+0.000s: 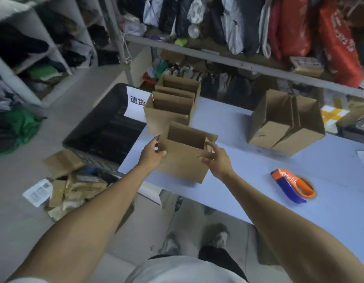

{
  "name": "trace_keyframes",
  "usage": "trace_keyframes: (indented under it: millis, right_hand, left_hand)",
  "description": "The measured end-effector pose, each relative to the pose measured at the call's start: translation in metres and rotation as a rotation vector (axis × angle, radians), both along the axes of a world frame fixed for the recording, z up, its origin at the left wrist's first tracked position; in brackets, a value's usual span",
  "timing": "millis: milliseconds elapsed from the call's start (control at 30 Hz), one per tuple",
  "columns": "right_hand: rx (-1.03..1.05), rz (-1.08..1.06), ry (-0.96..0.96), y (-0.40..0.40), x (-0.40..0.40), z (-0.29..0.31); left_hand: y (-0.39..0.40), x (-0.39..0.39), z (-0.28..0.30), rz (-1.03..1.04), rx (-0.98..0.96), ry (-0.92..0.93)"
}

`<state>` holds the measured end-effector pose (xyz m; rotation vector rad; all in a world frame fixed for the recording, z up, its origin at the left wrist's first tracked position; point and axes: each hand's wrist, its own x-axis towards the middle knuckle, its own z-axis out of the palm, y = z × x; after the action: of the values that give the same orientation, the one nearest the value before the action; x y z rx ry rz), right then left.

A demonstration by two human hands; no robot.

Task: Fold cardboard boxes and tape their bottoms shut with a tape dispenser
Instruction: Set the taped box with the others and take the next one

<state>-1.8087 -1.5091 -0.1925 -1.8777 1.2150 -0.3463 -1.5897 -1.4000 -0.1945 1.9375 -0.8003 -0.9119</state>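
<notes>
Dim, flat indoor light with a cool bluish cast, source not visible. Shadows soft and weak; faint one under the cardboard box [185, 158] held between left hand [151, 153] and right hand [218, 160]. Whole frame soft, slight motion blur on both hands and the box edges. Tape dispenser [292, 185] to the right of right hand shows a blurry halo. Shelves [34, 58] far left of left hand smeared, bent by wide-angle distortion. No glare; dark areas lose detail.

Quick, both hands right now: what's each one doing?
Left hand: grips the left wall of the open cardboard box.
Right hand: pinches the same box's right wall.
</notes>
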Motion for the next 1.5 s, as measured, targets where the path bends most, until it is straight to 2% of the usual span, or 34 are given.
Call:
trace_keyframes:
  millis: [133, 267, 367, 467, 567, 633, 833, 933, 1067, 1200, 1333, 1500]
  right_hand:
    - [0.047, 0.075, 0.087, 0.007, 0.044, 0.000]
    - [0.105, 0.096, 0.013, 0.012, 0.070, 0.000]
    - [0.126, 0.143, 0.034, 0.010, 0.079, 0.001]
    - [0.134, 0.182, 0.062, 0.002, 0.074, 0.006]
    - [0.092, 0.118, 0.090, -0.017, 0.050, 0.017]
    - [0.057, 0.037, 0.106, -0.035, 0.025, 0.024]
    - [-0.115, -0.180, 0.457, -0.089, -0.077, 0.037]
    - [-0.117, -0.280, 0.541, -0.104, -0.128, 0.041]
    - [-0.072, -0.367, 0.555, -0.136, -0.179, 0.039]
    - [-0.094, -0.348, 0.461, -0.174, -0.203, 0.037]
    - [-0.166, -0.263, 0.339, -0.210, -0.209, 0.036]
    - [-0.154, -0.128, 0.388, -0.239, -0.206, 0.027]
  left_hand:
    - [0.016, 0.033, 0.012, -0.010, 0.022, -0.097]
    - [0.019, 0.057, 0.021, -0.016, 0.114, -0.122]
    - [0.016, 0.068, 0.029, -0.057, 0.217, -0.165]
    - [0.005, 0.067, 0.040, -0.125, 0.300, -0.443]
    - [-0.022, 0.051, 0.056, -0.260, 0.299, -0.764]
    - [-0.050, 0.033, 0.064, -0.355, 0.265, -0.843]
    - [-0.142, -0.059, 0.074, -0.636, 0.146, -0.924]
    - [-0.179, -0.110, 0.069, -0.759, 0.124, -0.933]
    - [-0.225, -0.167, 0.063, -0.864, 0.148, -0.887]
    - [-0.267, -0.205, 0.060, -0.905, 0.153, -0.857]
    - [-0.310, -0.231, 0.055, -0.906, 0.198, -0.840]
    - [-0.341, -0.247, 0.038, -0.848, 0.289, -0.751]
